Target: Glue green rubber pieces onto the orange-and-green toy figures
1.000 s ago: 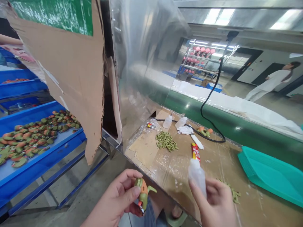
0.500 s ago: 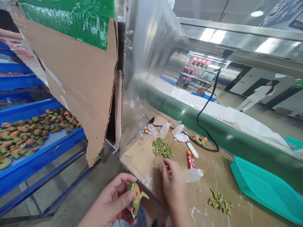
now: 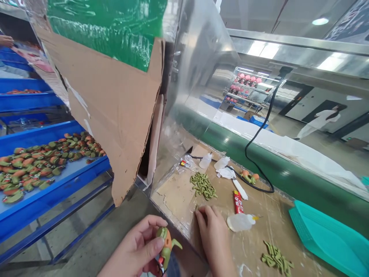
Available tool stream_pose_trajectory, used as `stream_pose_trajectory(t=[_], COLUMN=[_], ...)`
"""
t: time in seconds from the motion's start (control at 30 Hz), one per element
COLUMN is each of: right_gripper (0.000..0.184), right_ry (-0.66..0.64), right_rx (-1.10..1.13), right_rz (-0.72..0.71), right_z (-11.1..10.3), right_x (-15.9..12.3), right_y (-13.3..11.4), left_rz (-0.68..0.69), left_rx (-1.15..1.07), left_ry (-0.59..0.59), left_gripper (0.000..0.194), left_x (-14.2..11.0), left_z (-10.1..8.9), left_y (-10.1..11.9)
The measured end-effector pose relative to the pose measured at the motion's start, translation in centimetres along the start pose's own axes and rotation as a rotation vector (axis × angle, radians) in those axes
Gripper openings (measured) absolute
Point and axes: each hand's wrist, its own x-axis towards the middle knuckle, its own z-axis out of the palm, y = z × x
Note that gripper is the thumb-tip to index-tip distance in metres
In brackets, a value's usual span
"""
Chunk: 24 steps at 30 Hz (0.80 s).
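My left hand (image 3: 141, 248) grips a small green and orange toy figure (image 3: 165, 246) between thumb and fingers, in front of the table edge. A curved green piece sticks out from the figure's right side. My right hand (image 3: 213, 227) rests on the brown table top, its fingers curled down; what they hold, if anything, is hidden. Just beyond it lies a pile of small green curved pieces (image 3: 203, 185). A translucent squeeze bottle (image 3: 241, 222) with a yellow tip lies to its right, close to a red packet (image 3: 238, 202). A second, smaller pile of green pieces (image 3: 276, 258) is farther right.
A blue tray (image 3: 57, 192) of green-orange toy parts stands left, behind a hanging cardboard panel (image 3: 112, 104). Two small bottles (image 3: 205, 161), a black cable (image 3: 259, 163) and toy parts (image 3: 249, 177) line the table's back. A teal basket (image 3: 331, 238) sits right, beside the green conveyor belt (image 3: 230, 138).
The view has shifted, so the scene sits slightly farther right and lower. My right hand has drawn left and nearer me, uncovering the squeeze bottle. My left hand still holds the toy figure.
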Motion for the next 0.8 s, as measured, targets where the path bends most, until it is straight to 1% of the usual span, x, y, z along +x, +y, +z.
stream_pose_trajectory(t=[0.1,0.2,0.37,0.47,0.6,0.7,0.8], right_gripper=[0.025,0.031,0.021,0.018,0.014,0.017,0.022], right_ry=[-0.026,-0.015,-0.056,-0.059,-0.052,-0.027,0.008], right_rx=[0.081,0.144,0.21,0.233,0.254,0.272,0.326], right_rz=[0.027,0.043,0.01,0.003,-0.002,0.001,-0.009], right_z=[-0.8,-1.3,-1.5,-1.4,-1.1,-1.1,-1.7], right_x=[-1.4,-1.1,-0.2,-0.6,-1.3,-1.5,-2.4], right_y=[1.0,1.4,0.8,0.7,1.1,1.7,1.8], left_rz=[-0.009,-0.017,-0.008,-0.004,-0.002,-0.01,-0.011], left_rx=[-0.01,-0.002,0.027,0.035,0.024,0.021,0.029], left_ry=[-0.031,-0.04,-0.032,-0.028,-0.059,-0.078,-0.097], left_gripper=[0.028,0.028,0.027,0.026,0.026,0.025,0.028], left_x=[-0.1,-0.2,-0.6,-0.7,-0.6,-0.6,-0.7], left_z=[0.4,0.7,0.8,0.8,0.9,1.1,1.0], left_y=[-0.3,-0.4,-0.1,-0.1,-0.3,-0.5,-0.6])
